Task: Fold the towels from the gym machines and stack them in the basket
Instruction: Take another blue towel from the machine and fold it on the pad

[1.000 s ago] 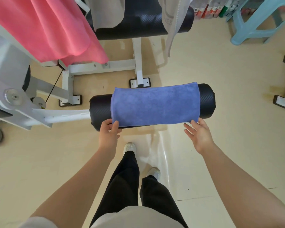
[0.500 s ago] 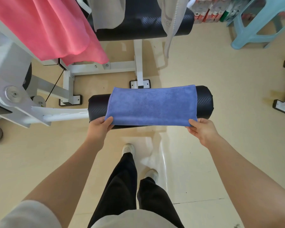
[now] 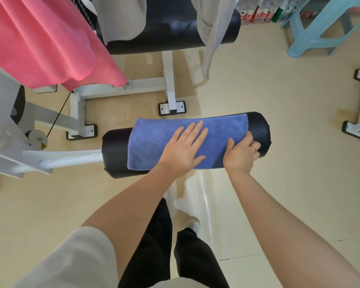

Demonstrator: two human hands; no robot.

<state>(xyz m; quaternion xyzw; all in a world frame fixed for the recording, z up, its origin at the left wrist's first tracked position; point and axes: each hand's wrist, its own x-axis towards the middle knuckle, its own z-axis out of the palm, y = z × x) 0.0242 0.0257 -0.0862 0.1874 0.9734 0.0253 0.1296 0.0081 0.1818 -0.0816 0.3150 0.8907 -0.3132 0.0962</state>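
Observation:
A blue towel (image 3: 154, 140) lies folded over a black padded roller (image 3: 115, 150) of a gym machine. My left hand (image 3: 183, 149) rests flat on the middle of the towel, fingers spread. At the towel's right end, my right hand (image 3: 241, 152) grips its near corner, fingers curled around the edge against the roller. A pink towel (image 3: 40, 40) hangs over the machine at the upper left. Two pale grey towels (image 3: 121, 17) (image 3: 214, 28) drape over a black bench pad at the top. No basket is in view.
The white machine frame (image 3: 121, 88) and lever arm (image 3: 67, 159) stand to the left and behind the roller. A light blue plastic stool (image 3: 320, 28) is at the top right, another white frame foot (image 3: 357, 129) at the right edge. My legs and shoes are below.
My left hand has left the towel's left near corner and now lies flat on its middle. My right hand has moved up and closed on the right end of the towel.

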